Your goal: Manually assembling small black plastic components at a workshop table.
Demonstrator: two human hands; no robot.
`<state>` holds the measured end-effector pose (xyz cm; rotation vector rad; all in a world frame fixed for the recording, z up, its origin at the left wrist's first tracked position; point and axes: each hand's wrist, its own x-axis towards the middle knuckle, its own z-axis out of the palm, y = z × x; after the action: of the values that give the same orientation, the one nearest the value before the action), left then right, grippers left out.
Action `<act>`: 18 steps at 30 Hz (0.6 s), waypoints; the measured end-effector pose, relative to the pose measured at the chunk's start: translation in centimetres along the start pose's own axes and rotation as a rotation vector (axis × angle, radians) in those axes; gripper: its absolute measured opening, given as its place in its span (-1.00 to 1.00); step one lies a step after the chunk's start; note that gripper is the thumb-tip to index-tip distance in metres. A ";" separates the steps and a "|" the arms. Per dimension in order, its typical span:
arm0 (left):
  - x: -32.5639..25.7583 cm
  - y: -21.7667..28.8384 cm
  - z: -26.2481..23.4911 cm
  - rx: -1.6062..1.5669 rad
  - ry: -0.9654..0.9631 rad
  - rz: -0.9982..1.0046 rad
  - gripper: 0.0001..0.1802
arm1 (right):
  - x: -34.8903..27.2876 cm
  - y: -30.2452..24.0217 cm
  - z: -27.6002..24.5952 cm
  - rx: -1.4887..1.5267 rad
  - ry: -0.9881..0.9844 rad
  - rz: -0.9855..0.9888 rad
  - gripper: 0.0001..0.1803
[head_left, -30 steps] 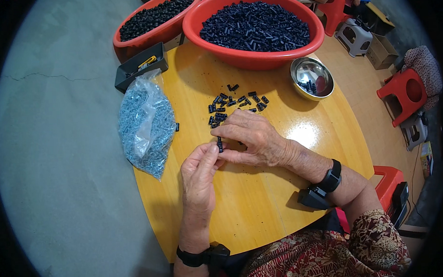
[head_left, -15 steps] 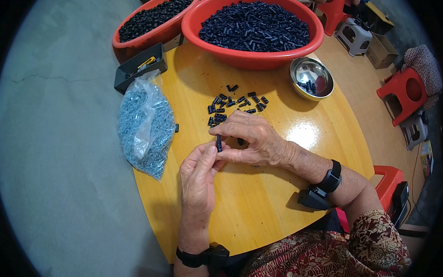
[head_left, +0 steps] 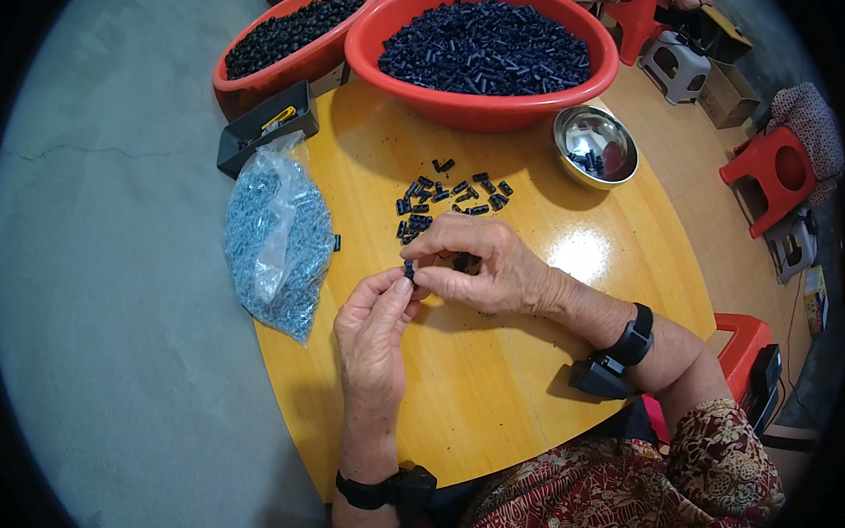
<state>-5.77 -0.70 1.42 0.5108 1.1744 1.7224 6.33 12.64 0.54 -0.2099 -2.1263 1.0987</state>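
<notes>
Two hands joined over one small dark piece at the middle of a round yellow table (head_left: 501,392).

Against the earlier frames the scene is nearly unchanged: the table, the large red basin (head_left: 491,103) of dark pieces, the second red basin (head_left: 276,64) and the clear bag of blue parts (head_left: 277,241) lie as before on the grey floor (head_left: 107,303). The right hand (head_left: 493,271) has shifted slightly and still curls inward; the left hand (head_left: 373,326) keeps its fingertips pinched on the small dark piece (head_left: 409,267), just below the scattered dark pieces (head_left: 448,196).
</notes>
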 end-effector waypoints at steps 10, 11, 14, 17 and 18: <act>0.3 -0.4 -0.3 0.168 -0.043 -0.003 -0.79 | 0.2 -0.6 -0.4 0.331 -0.042 0.378 -0.85; 0.4 -0.5 -0.3 0.168 -0.045 -0.005 -0.79 | 0.2 -0.5 -0.4 0.362 -0.035 0.381 -0.83; 0.1 -0.3 -0.4 0.102 -0.044 -0.012 -0.79 | 0.4 -0.7 -0.5 0.390 -0.089 0.420 -0.87; 0.3 -0.5 -0.1 0.055 -0.032 -0.023 -0.76 | 0.3 -0.5 -0.8 0.379 -0.092 0.415 -0.87; 0.3 -0.5 -0.1 0.046 -0.029 -0.025 -0.76 | 0.3 -0.3 -0.7 0.381 -0.092 0.414 -0.87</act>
<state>-5.79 -0.48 0.89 0.5454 1.1967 1.6653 6.67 13.03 1.22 -0.4369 -1.9502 1.7588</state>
